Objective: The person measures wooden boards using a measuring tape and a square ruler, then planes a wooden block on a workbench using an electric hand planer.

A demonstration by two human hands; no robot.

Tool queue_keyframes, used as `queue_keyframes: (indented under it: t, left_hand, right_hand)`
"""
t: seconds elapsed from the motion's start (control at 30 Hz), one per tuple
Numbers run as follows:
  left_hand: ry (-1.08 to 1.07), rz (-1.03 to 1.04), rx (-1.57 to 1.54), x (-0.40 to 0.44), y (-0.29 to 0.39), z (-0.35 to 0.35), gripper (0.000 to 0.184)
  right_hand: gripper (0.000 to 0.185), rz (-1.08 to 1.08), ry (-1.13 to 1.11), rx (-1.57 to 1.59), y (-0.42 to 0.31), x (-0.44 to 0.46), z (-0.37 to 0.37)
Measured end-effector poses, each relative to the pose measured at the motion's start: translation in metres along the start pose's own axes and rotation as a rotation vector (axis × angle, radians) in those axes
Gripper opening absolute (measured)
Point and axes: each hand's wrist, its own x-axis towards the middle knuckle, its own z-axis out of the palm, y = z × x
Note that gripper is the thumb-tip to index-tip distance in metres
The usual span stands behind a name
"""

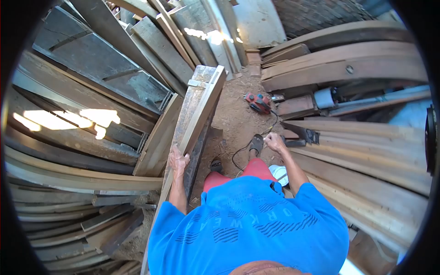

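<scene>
My left hand point(178, 159) is closed around the near part of a long, light wooden board point(201, 119). The board lies on edge along a narrow, worn wooden bench point(190, 103), whose far end carries a small wooden crosspiece point(198, 84). My right hand point(275, 142) is curled into a fist to the right of my leg, and whatever may be inside it is hidden. Close beside that fist lie a short dark object point(295, 143) and a dark, flat tool with a handle point(312, 136), both on or against the stacked planks.
A red electric planer point(258, 102) sits on the sawdust-covered floor point(233, 98), its black cord point(273, 123) running towards my feet. Planks lean on the left point(87, 133) and lie stacked on the right point(366, 160). A white container point(278, 174) stands by my right leg.
</scene>
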Motion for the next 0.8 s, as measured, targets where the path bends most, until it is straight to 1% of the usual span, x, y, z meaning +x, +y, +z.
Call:
queue_keyframes:
  t: [0.03,0.07,0.1,0.17,0.2,0.23,0.3,0.37,0.43,0.47,0.5,0.53,0.57,0.6,0.63,0.67,0.73,0.8]
  left_hand:
    - [0.033,0.008,0.023,0.006,0.015,0.001,0.073]
    - [0.063,0.019,0.048,0.014,0.027,0.001,0.071]
    - [0.041,-0.022,0.052,0.021,0.037,-0.002,0.068]
    - [-0.018,-0.097,0.052,0.03,0.057,0.002,0.062]
    - [0.008,-0.079,0.067,0.03,0.052,0.008,0.053]
    - [-0.015,-0.152,0.075,0.03,0.063,0.004,0.051]
    - [-0.019,-0.17,0.113,0.033,0.06,0.011,0.05]
    - [0.042,-0.099,0.143,0.032,0.065,0.011,0.051]
    - [0.067,-0.06,0.153,0.035,0.068,0.011,0.049]
    - [0.062,-0.065,0.15,0.035,0.068,0.012,0.047]
    - [0.06,-0.072,0.146,0.037,0.068,0.013,0.045]
    - [0.078,-0.061,0.174,0.039,0.07,0.015,0.043]
    - [0.074,-0.058,0.198,0.037,0.066,0.017,0.046]
    - [0.07,-0.055,0.224,0.036,0.06,0.021,0.049]
    - [0.064,-0.053,0.252,0.034,0.055,0.023,0.052]
    - [0.054,-0.073,0.231,0.034,0.052,0.025,0.05]
    - [0.044,-0.138,0.202,0.033,0.059,0.026,0.048]
    - [0.048,-0.167,0.209,0.037,0.066,0.027,0.045]
  right_hand:
    - [0.031,-0.018,-0.007,-0.025,0.01,0.022,-0.007]
    - [0.029,-0.019,0.0,0.055,0.022,0.041,-0.011]
    - [0.026,-0.022,0.002,0.083,0.042,0.064,-0.011]
    - [0.032,0.131,-0.122,0.098,0.054,0.097,-0.025]
    - [0.032,0.127,-0.163,0.013,0.072,0.117,-0.024]
    - [0.033,0.124,-0.202,-0.07,0.096,0.143,-0.016]
    - [0.035,0.132,-0.256,-0.18,0.124,0.188,-0.013]
    - [0.039,0.162,-0.302,-0.234,0.137,0.222,-0.008]
    - [0.038,0.191,-0.212,-0.294,0.148,0.255,0.001]
    - [0.047,0.256,-0.237,-0.256,0.153,0.274,0.005]
    - [0.052,0.217,-0.302,-0.321,0.176,0.304,0.019]
    - [0.057,0.232,-0.27,-0.329,0.184,0.322,0.027]
    - [0.063,0.236,-0.252,-0.304,0.19,0.34,0.032]
    - [0.07,0.29,-0.281,-0.38,0.192,0.362,0.041]
    - [0.075,0.258,-0.221,-0.326,0.226,0.386,0.065]
    - [0.075,0.173,-0.231,-0.317,0.238,0.405,0.073]
    - [0.075,0.211,-0.236,-0.439,0.218,0.428,0.075]
    - [0.075,0.136,-0.309,-0.371,0.273,0.472,0.114]
